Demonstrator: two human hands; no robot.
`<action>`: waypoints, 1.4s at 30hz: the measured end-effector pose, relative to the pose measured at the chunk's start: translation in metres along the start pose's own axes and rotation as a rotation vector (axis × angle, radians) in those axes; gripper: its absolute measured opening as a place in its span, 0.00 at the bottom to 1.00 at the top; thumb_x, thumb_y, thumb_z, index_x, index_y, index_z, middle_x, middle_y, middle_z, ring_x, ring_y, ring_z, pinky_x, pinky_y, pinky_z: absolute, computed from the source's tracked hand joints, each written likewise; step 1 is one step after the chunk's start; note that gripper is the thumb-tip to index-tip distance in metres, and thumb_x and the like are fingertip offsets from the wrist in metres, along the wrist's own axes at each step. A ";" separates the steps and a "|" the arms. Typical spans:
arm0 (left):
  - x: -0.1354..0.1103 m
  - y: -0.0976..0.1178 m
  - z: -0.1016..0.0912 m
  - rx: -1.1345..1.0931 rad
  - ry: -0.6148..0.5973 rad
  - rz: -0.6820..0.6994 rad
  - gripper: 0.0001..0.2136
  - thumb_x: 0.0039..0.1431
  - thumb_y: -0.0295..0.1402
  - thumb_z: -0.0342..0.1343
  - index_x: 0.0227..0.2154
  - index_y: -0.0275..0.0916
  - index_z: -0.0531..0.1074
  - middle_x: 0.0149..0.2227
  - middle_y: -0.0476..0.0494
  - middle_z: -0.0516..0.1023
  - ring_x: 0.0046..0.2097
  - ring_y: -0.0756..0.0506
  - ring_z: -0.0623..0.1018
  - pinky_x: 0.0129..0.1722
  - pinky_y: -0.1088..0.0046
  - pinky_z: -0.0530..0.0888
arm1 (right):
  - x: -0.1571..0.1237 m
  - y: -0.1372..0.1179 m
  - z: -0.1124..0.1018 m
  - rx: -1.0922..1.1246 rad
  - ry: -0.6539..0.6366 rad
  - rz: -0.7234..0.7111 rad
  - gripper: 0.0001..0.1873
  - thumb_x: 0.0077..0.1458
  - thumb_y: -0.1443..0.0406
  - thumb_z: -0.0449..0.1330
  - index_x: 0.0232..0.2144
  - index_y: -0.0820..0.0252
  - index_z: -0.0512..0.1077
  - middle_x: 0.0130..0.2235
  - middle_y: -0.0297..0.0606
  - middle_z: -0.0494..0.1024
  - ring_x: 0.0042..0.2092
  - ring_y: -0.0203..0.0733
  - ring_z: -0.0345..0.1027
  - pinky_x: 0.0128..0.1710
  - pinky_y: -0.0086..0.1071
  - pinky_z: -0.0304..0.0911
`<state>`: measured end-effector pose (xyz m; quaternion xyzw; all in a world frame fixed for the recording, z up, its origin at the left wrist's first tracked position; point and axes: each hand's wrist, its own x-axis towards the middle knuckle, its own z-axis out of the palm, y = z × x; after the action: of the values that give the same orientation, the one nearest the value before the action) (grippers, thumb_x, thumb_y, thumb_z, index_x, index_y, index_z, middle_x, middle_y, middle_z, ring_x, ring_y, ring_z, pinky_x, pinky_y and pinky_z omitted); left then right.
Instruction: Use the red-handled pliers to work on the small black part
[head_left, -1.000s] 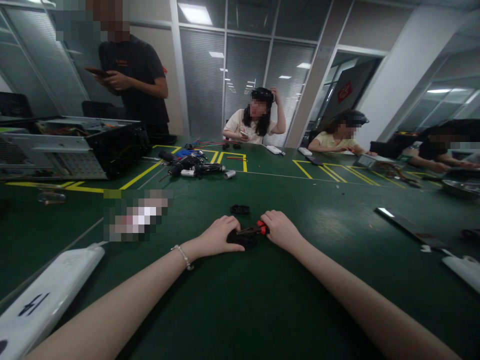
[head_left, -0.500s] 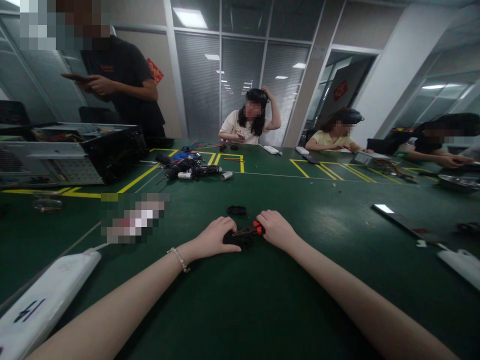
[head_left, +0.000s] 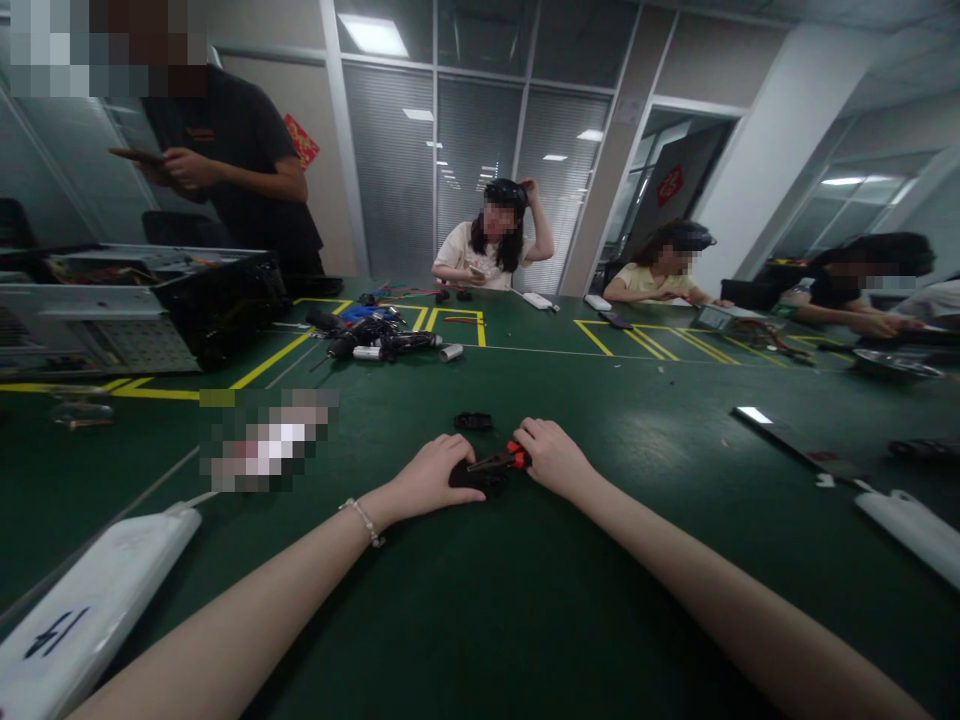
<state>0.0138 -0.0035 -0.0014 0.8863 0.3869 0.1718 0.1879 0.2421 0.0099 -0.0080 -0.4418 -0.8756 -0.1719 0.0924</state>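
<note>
Over the green table, my right hand (head_left: 553, 455) is closed round the red handles of a pair of pliers (head_left: 495, 462). The dark jaws point left, to a black plastic part (head_left: 487, 482) low on the table. My left hand (head_left: 439, 472) grips that part from the left, thumb along its near side and fingers along its far side. Whether the jaws bite on it or only rest against it, I cannot tell. Just beyond my hands lies a second black piece (head_left: 473, 421), untouched.
A white power bank (head_left: 97, 600) lies at left, another (head_left: 911, 530) at right beside a phone (head_left: 784, 440). An opened computer case (head_left: 142, 310) stands at the back left, near a heap of cables and tools (head_left: 375, 335). Several people are around the table's far side.
The view has turned slightly, so the background sits a little further left. My hands, the pliers and the black part keep almost the same pose.
</note>
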 end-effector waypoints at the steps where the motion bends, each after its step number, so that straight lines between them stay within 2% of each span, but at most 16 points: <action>1: 0.000 -0.001 0.001 0.002 0.007 0.006 0.17 0.47 0.46 0.56 0.34 0.39 0.64 0.39 0.47 0.66 0.41 0.44 0.66 0.37 0.69 0.64 | 0.000 0.000 0.000 0.000 -0.007 -0.001 0.12 0.43 0.72 0.53 0.35 0.65 0.67 0.38 0.43 0.68 0.38 0.42 0.60 0.38 0.33 0.54; 8: 0.001 -0.005 0.005 0.010 0.043 0.035 0.17 0.46 0.46 0.57 0.33 0.39 0.64 0.38 0.47 0.66 0.40 0.44 0.67 0.38 0.68 0.64 | 0.002 -0.001 -0.002 -0.009 -0.043 0.007 0.11 0.44 0.72 0.53 0.34 0.65 0.66 0.36 0.43 0.68 0.38 0.42 0.59 0.38 0.32 0.53; 20: -0.001 0.000 0.002 -0.063 0.031 -0.055 0.17 0.45 0.44 0.57 0.34 0.39 0.64 0.41 0.46 0.65 0.41 0.43 0.67 0.38 0.67 0.65 | 0.003 0.001 0.000 0.022 -0.005 0.019 0.13 0.42 0.73 0.54 0.34 0.64 0.66 0.36 0.41 0.68 0.37 0.41 0.59 0.38 0.32 0.53; 35: -0.002 -0.002 0.003 -0.045 0.041 0.009 0.17 0.47 0.45 0.56 0.35 0.39 0.64 0.40 0.46 0.66 0.41 0.44 0.67 0.39 0.68 0.65 | -0.001 0.001 0.003 0.036 -0.025 0.016 0.13 0.42 0.72 0.55 0.35 0.64 0.66 0.36 0.42 0.68 0.37 0.42 0.59 0.38 0.33 0.53; 42: -0.004 0.001 0.001 -0.045 0.032 -0.013 0.17 0.48 0.44 0.56 0.36 0.40 0.63 0.40 0.46 0.66 0.41 0.44 0.66 0.39 0.68 0.65 | -0.002 0.001 0.003 0.025 -0.010 -0.005 0.15 0.41 0.71 0.57 0.36 0.64 0.66 0.37 0.43 0.68 0.38 0.42 0.60 0.38 0.34 0.54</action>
<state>0.0125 -0.0069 -0.0023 0.8764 0.3917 0.1934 0.2026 0.2439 0.0104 -0.0113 -0.4394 -0.8792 -0.1590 0.0932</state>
